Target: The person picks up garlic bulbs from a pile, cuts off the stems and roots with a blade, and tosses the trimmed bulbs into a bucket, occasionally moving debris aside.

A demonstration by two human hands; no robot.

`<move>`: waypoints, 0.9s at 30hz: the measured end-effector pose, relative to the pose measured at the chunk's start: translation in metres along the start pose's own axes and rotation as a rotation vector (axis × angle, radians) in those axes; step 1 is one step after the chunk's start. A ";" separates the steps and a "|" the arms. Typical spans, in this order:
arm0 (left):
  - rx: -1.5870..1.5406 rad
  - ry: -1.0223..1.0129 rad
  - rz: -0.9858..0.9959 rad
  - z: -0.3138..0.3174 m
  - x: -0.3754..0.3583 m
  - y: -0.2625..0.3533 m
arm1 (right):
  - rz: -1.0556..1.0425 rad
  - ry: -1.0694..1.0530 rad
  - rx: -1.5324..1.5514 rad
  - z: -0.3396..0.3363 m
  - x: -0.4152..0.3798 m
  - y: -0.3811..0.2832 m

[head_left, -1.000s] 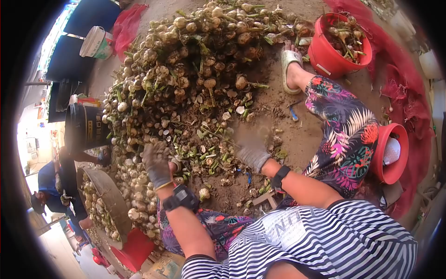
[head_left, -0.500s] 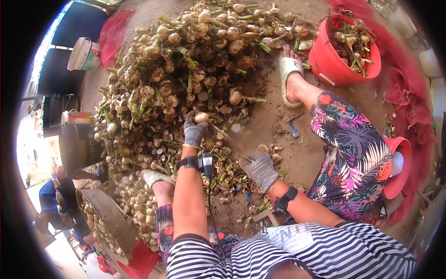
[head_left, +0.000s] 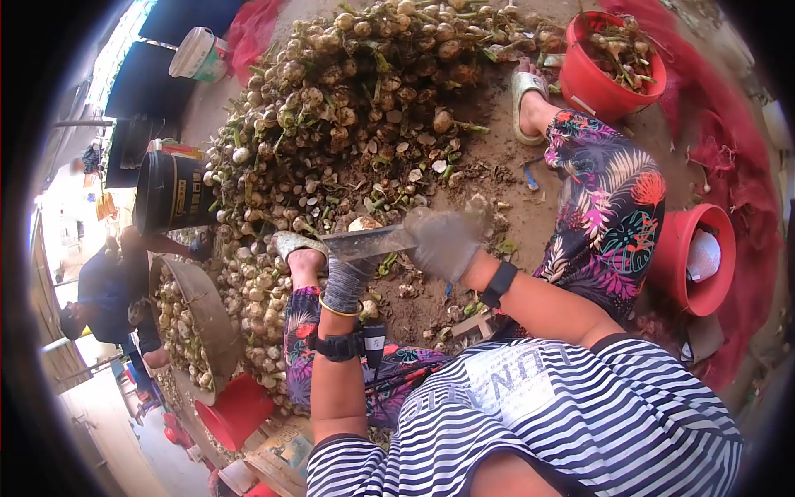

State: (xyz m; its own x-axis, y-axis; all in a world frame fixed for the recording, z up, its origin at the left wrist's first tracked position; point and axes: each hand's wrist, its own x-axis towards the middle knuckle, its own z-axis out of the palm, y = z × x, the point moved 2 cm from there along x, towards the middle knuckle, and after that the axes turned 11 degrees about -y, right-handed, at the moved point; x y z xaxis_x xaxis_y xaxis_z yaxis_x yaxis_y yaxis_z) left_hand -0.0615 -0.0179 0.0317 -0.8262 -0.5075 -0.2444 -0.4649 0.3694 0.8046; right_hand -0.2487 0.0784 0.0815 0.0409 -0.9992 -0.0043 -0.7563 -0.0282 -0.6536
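Note:
My left hand [head_left: 349, 280], in a grey knit glove, is closed around a pale garlic bulb [head_left: 364, 224] whose top shows above the blade. In my gloved right hand [head_left: 445, 245], blurred by motion, is a knife [head_left: 368, 243] with a broad flat blade. The blade lies across the front of the bulb and hides part of my left fingers. Beyond my hands rises a large heap of garlic [head_left: 331, 99] with soil and cut stems. Trimmings [head_left: 389, 178] litter the ground at its near edge.
A red bucket [head_left: 571, 79] of garlic stands by my foot. Another red bucket [head_left: 675, 273] lies beside my leg. To the left are a tub of bulbs [head_left: 217, 323], a black bucket [head_left: 170, 192] and another person [head_left: 108, 290]. Red netting [head_left: 720, 190] spreads along the right.
Both hands have come nearer my body, with the bulb still in the left. The knife has swung from pointing up-left to lying nearly level across the bulb. My view has shifted.

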 end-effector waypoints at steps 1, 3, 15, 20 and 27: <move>0.183 -0.009 -0.019 0.010 -0.002 -0.022 | 0.002 0.003 -0.002 -0.003 -0.004 0.001; 0.549 -0.024 -0.054 0.021 -0.004 -0.041 | 0.093 -0.098 0.028 -0.004 -0.006 0.010; -1.061 0.494 -0.230 -0.005 -0.017 0.051 | 0.263 0.156 0.567 -0.009 0.000 0.031; -1.686 0.649 0.218 0.010 -0.020 0.057 | 0.195 -0.154 0.312 0.068 0.001 0.040; -1.654 0.932 0.705 -0.124 -0.150 -0.100 | 0.316 -0.069 0.546 0.065 0.003 0.065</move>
State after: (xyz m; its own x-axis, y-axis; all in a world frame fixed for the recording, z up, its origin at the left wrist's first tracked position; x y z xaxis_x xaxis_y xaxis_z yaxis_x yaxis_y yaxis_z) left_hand 0.1487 -0.0750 0.0552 -0.0623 -0.9890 0.1342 0.9278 -0.0078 0.3731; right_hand -0.2551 0.0755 -0.0102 -0.0743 -0.9519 -0.2972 -0.2977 0.3056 -0.9044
